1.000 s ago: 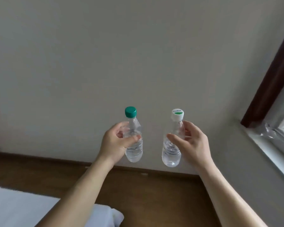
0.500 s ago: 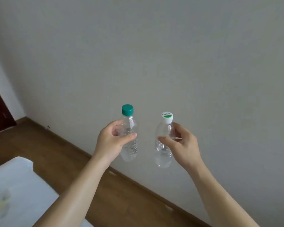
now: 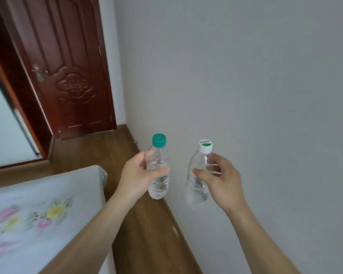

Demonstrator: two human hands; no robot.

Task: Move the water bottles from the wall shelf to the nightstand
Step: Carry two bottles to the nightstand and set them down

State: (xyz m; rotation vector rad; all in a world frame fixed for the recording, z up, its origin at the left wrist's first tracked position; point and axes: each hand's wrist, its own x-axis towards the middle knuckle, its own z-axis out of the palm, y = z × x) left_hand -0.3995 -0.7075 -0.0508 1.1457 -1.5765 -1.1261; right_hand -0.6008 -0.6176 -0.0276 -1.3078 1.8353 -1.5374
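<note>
You hold two small bottles of clear plastic in the air, both nearly upright, side by side and not touching. The green-capped bottle (image 3: pixel 160 184) is in your left hand (image 3: pixel 139 175), and the white-capped bottle (image 3: pixel 198 187) is in your right hand (image 3: pixel 223 183).

The left hand (image 3: pixel 139 175) hides part of the green-capped bottle (image 3: pixel 159 185); the blurred bed (image 3: pixel 67 184) is cropped at left.

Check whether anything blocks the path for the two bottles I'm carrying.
Nothing visible does. The left hand grips the green-capped bottle, the right hand the white-capped bottle. The floor strip between bed and wall shows no obstacle. The nightstand is out of view.
</note>
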